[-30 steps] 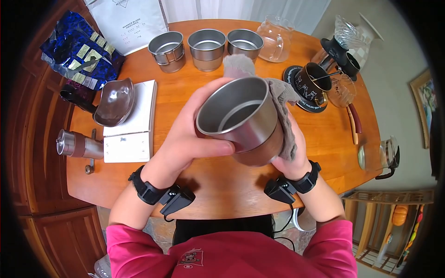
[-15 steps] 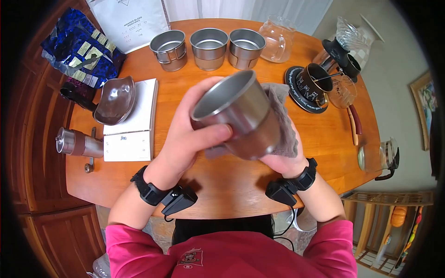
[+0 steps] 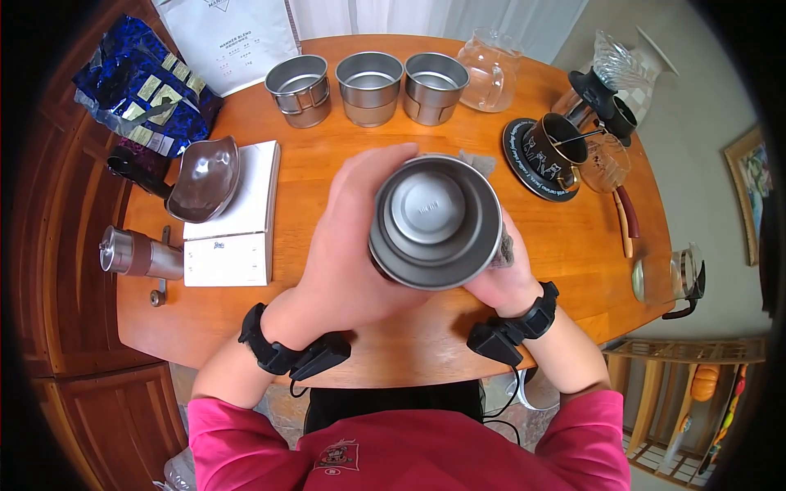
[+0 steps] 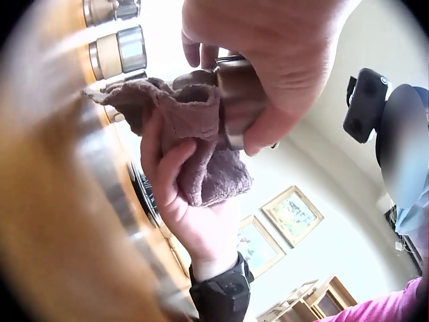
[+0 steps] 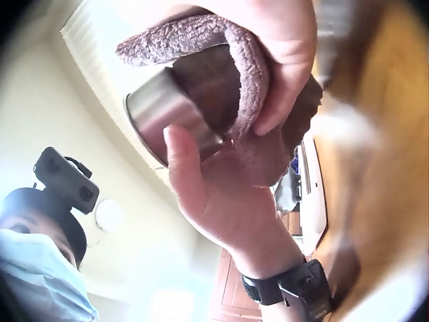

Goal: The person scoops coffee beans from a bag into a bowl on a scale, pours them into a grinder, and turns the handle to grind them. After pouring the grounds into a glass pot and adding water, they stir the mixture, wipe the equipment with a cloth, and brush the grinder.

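A steel cup [image 3: 434, 214] is held above the table, its open mouth facing the head camera so the inner bottom shows. My left hand [image 3: 348, 245] grips it round the side; in the right wrist view the left thumb lies along the metal wall [image 5: 164, 111]. My right hand [image 3: 503, 274] holds a grey-brown cloth, mostly hidden behind the cup from above. In the left wrist view the right fingers curl round the cloth [image 4: 191, 121], which lies against the cup's lower part [image 4: 238, 97].
Three steel cups [image 3: 368, 86] stand in a row at the back, beside a glass pot [image 3: 490, 74]. Left are a white scale [image 3: 228, 260], a brown dish [image 3: 205, 180] and a grinder [image 3: 141, 255]. A black cup [image 3: 553, 147] on a saucer and glassware stand right.
The held cup has turned from a sideways tilt so that its mouth now faces the head camera. The left hand has rotated with it, and less of the cloth shows from above.
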A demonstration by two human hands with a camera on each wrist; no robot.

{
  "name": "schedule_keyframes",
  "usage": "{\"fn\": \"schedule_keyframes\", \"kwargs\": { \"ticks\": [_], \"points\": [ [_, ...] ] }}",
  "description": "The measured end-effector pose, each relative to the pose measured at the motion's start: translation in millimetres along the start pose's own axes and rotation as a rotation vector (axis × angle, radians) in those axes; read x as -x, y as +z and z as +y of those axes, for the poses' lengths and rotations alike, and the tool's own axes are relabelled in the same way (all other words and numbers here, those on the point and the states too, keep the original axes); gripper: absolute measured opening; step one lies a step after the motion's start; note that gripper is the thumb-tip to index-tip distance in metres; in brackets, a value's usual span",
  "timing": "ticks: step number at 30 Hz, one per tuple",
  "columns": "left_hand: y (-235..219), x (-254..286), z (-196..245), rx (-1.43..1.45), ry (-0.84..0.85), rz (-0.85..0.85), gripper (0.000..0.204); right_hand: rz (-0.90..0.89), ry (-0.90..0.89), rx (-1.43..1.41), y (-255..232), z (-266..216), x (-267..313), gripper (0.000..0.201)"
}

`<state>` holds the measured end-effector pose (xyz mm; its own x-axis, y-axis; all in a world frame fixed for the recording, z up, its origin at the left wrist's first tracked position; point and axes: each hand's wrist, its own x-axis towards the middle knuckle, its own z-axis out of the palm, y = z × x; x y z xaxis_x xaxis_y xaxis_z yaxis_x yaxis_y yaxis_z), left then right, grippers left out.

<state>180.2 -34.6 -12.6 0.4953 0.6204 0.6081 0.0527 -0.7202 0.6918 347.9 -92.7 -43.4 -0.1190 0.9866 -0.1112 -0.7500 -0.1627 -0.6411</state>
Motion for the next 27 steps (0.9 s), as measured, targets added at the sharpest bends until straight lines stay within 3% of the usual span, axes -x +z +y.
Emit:
{"fn": "schedule_keyframes", "kwargs": {
  "ticks": [1,4,7,8,12,14,15,17,18,19,21,23,26,27],
  "points": [
    [-2,0,3,-0.039,-0.027,-0.075,0.098,-0.001,0.0,0.0,-1,1,0,0.046],
    [-8,-3,7,-0.056,-0.055,-0.071,0.095,-0.079,0.019,-0.05,-8,5,-2,0.047],
    [-8,-7,6,-0.129,-0.002,0.0,0.088,-0.36,0.128,-0.256,-13,6,-6,0.045],
    [-8,-7,6,-0.182,0.062,0.06,0.084,-0.112,0.098,-0.026,-1,4,-1,0.044],
    [-5,-8,6,-0.228,0.137,0.065,0.079,-0.086,0.091,0.016,3,-2,2,0.038],
    [-3,-9,2,-0.347,0.22,0.129,0.073,0.153,-0.143,0.22,3,-4,3,0.033],
    [-3,-9,3,-0.346,0.223,0.127,0.073,0.154,-0.147,0.219,4,-8,3,0.033],
    [-5,-9,6,-0.432,0.077,0.078,0.068,0.2,-0.436,0.239,9,-17,5,0.031],
    [-5,-8,5,-0.431,0.081,0.076,0.068,0.197,-0.549,0.322,11,-19,6,0.033],
    [-5,-8,4,-0.449,0.069,0.03,0.068,0.198,-0.554,0.321,12,-17,9,0.033],
    [-4,-8,5,-0.468,0.061,-0.015,0.068,0.076,-0.67,0.728,12,-10,17,0.033],
    [-1,-8,10,-0.571,0.15,-0.074,0.068,-0.028,-0.434,1.065,9,-9,18,0.028],
    [4,-5,13,-0.626,0.232,-0.107,0.061,-0.029,-0.453,1.242,18,-2,18,0.028],
    [6,-5,11,-0.646,0.283,-0.105,0.059,-0.119,-0.515,1.421,17,-3,18,0.029]
  ]
}}
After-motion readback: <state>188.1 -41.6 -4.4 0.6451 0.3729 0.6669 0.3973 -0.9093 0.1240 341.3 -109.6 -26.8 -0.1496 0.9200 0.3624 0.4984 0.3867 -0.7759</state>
